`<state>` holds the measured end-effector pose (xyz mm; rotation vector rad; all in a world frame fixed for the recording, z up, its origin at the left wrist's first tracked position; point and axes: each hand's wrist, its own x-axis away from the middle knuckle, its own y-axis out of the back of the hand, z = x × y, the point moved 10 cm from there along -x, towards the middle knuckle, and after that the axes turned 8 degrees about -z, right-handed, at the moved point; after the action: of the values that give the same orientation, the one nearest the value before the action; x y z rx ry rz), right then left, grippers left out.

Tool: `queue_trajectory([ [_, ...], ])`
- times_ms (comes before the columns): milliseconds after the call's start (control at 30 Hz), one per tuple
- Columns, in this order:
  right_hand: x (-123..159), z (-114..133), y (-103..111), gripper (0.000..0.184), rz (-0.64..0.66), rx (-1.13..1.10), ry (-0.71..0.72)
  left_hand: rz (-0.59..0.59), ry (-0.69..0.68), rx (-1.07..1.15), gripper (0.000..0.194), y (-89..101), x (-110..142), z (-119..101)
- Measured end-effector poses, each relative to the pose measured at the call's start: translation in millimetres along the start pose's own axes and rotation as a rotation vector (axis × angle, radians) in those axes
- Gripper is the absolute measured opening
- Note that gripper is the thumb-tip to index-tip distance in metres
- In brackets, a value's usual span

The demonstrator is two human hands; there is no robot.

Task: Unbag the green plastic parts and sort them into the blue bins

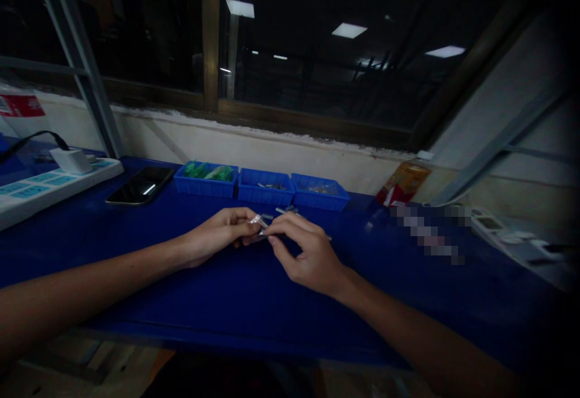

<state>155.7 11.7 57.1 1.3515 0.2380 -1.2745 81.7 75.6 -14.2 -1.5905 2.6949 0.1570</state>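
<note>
A workshop-style workstation, apparently in a factory or assembly room, is seen with a blue-topped desk (217, 301) set against a pale wall beneath dark window panes (317, 54). Three small blue bins line the desk's far edge, the left bin (206, 182) filled with green material, the middle bin (266, 188) and right bin (319, 192) holding small parts. Long power strips (54, 186) lie near the desk's far left and right corners, and metal frame posts (79, 54) rise at both sides. Rectangular lights (349, 30) show in the glass, pointing to a large indoor space.
</note>
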Motion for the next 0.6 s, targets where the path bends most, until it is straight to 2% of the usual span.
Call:
queue_trajectory([
  [133,0.8,-8.6,-5.4,0.018,0.062,-0.04,-0.08,-0.023,-0.068,0.007,0.017,0.5,-0.5,-7.5],
  [267,2.2,-20.5,-5.4,0.015,0.032,-0.071,-0.188,-0.03,-0.177,-0.058,0.014,2.2,-0.9,-15.1],
  [367,4.0,-29.3,-6.7,0.021,0.011,-0.067,-0.253,-0.022,-0.218,-0.118,0.012,2.2,-0.7,-16.2],
  [500,4.1,-32.4,-9.4,0.008,0.045,0.043,-0.247,-0.035,-0.234,-0.167,0.013,3.8,-0.1,-16.6],
  [600,1.1,-29.9,-4.0,0.011,0.03,0.097,-0.215,-0.037,-0.238,-0.197,0.014,4.5,-0.5,-16.2],
])
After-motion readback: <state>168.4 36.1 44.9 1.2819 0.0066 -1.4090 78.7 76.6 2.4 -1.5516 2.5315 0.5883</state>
